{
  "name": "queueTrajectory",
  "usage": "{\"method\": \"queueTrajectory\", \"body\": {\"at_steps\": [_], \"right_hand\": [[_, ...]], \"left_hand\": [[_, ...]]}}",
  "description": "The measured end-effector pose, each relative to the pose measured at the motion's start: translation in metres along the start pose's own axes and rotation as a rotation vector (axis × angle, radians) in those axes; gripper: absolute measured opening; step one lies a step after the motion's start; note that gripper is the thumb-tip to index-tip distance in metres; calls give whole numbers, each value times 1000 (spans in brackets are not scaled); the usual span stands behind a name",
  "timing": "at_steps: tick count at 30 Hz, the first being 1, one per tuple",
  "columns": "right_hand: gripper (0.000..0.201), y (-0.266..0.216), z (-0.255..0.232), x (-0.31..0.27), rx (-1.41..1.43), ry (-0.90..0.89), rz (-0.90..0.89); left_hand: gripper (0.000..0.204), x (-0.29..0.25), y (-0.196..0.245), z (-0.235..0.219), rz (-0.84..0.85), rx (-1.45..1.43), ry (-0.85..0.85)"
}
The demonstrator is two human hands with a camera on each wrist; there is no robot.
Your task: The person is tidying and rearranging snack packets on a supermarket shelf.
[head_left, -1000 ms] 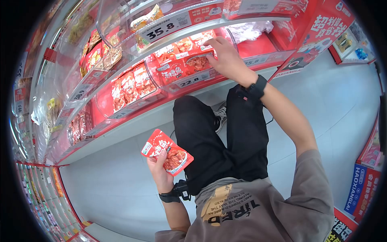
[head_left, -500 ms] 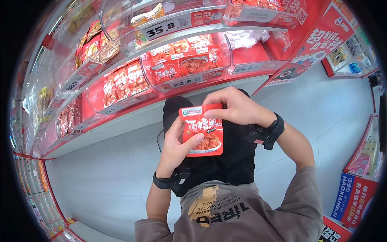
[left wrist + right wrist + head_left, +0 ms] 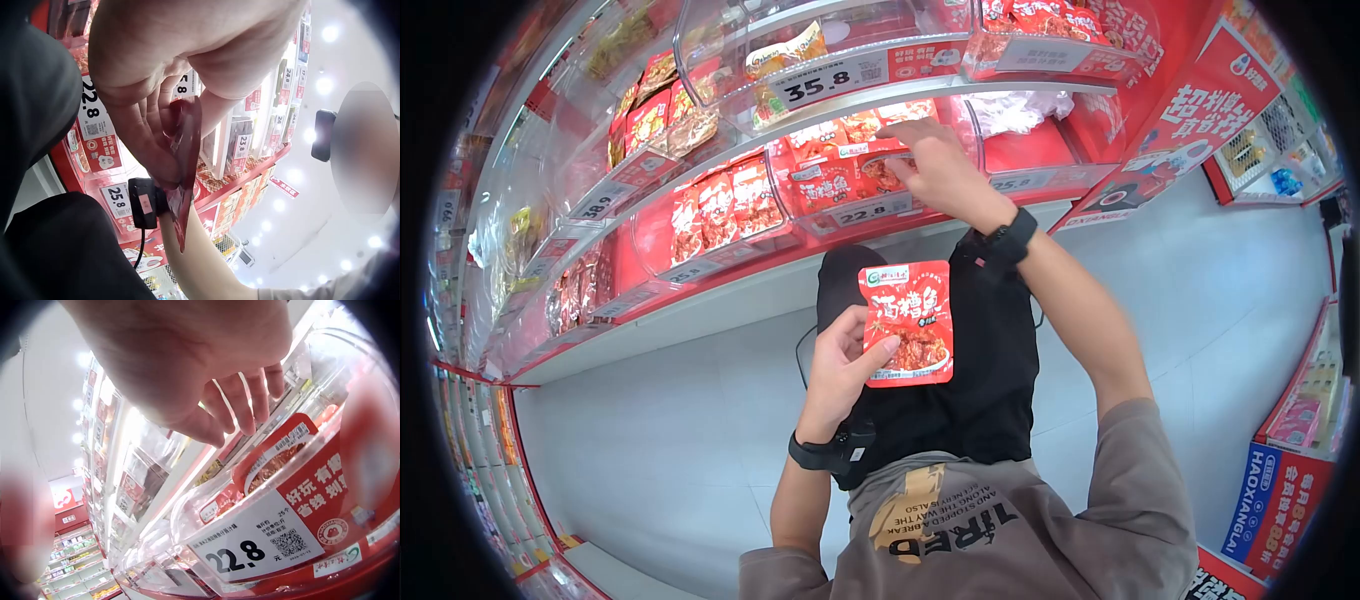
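Note:
A red printed pouch (image 3: 908, 322) is held upright over the lap by the left hand (image 3: 837, 362), its thumb on the front and its fingers behind. In the left wrist view the same pouch (image 3: 185, 169) appears edge-on in the left hand (image 3: 150, 81). The right hand (image 3: 940, 170) reaches over the shelf bin of red pouches (image 3: 825, 184) marked 22.8. From the right wrist view, the right hand (image 3: 206, 369) has its fingers spread just above the pouches (image 3: 275, 456), with no pouch in its grasp.
A clear bin front with a price label (image 3: 250, 550) borders the pouches. Neighbouring bins hold more red pouches (image 3: 718, 208) and a crumpled clear bag (image 3: 1022, 110). Above is a shelf edge with a 35.8 label (image 3: 818, 84). A red sign (image 3: 1215, 110) stands at the right.
The right hand was at the bin, came to the held pouch, then let go and moved back up over the bin. The left hand brought its pouch from the lower left to above the lap.

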State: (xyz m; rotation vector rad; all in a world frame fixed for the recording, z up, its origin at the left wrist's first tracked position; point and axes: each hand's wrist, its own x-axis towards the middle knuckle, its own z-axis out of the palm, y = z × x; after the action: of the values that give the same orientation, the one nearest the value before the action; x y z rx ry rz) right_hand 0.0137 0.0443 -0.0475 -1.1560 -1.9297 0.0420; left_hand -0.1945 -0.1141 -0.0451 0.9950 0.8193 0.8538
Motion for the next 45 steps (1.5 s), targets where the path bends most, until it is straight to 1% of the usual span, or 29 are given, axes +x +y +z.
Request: {"method": "queueTrajectory", "body": {"at_steps": [3,7,8,10,13,16,19,22,23,25,26,28,31,32,35,39,42,43,45], "right_hand": [[21,2,18,8,-128,-217,182],[12,3,0,12,-200,-191,52],[8,3,-11,11,-193,-44,-83],[9,-20,-47,12,-135,106,-175],[8,-47,-84,-1,-61,263,-72],[7,-60,-102,-25,475,172,426],[9,-74,-86,-49,920,149,705],[21,-75,-59,-82,1072,74,940],[24,-78,-56,-87,1136,30,1053],[26,-84,-52,-88,1160,-21,1058],[28,-82,-54,-86,1125,-185,1000],[32,-75,-60,-82,1042,-501,870],[35,-76,-57,-76,932,-648,871],[36,-75,-49,-80,972,-604,865],[33,-86,-43,-73,924,-557,850],[33,-82,-46,-59,740,-655,511],[33,-76,-59,-41,705,-571,461],[32,-73,-57,-38,867,-348,434],[33,-50,-55,-25,653,-104,354]], "left_hand": [[20,-8,-2,-8,9,-6,61],[18,-21,-4,-25,28,-32,163],[18,-23,-6,-29,31,-57,170],[19,-25,-11,-37,39,-113,186],[19,-23,-14,-36,21,-150,198],[19,-16,-15,-26,6,-125,188],[20,-7,-16,-16,28,-164,136],[23,1,-20,-9,127,-215,138],[24,3,-20,-6,132,-227,170],[25,6,-13,-2,144,-242,240],[26,7,-10,-2,151,-247,265],[25,6,-11,-12,139,-262,262],[24,3,-11,-21,122,-242,248],[24,1,-11,-22,114,-229,240],[30,-3,-16,-19,115,-93,196],[23,-7,-11,-19,102,-105,219],[18,-11,-13,-25,104,-177,267],[18,-12,-12,-27,100,-197,285],[17,-16,-12,-29,91,-218,322]]}}
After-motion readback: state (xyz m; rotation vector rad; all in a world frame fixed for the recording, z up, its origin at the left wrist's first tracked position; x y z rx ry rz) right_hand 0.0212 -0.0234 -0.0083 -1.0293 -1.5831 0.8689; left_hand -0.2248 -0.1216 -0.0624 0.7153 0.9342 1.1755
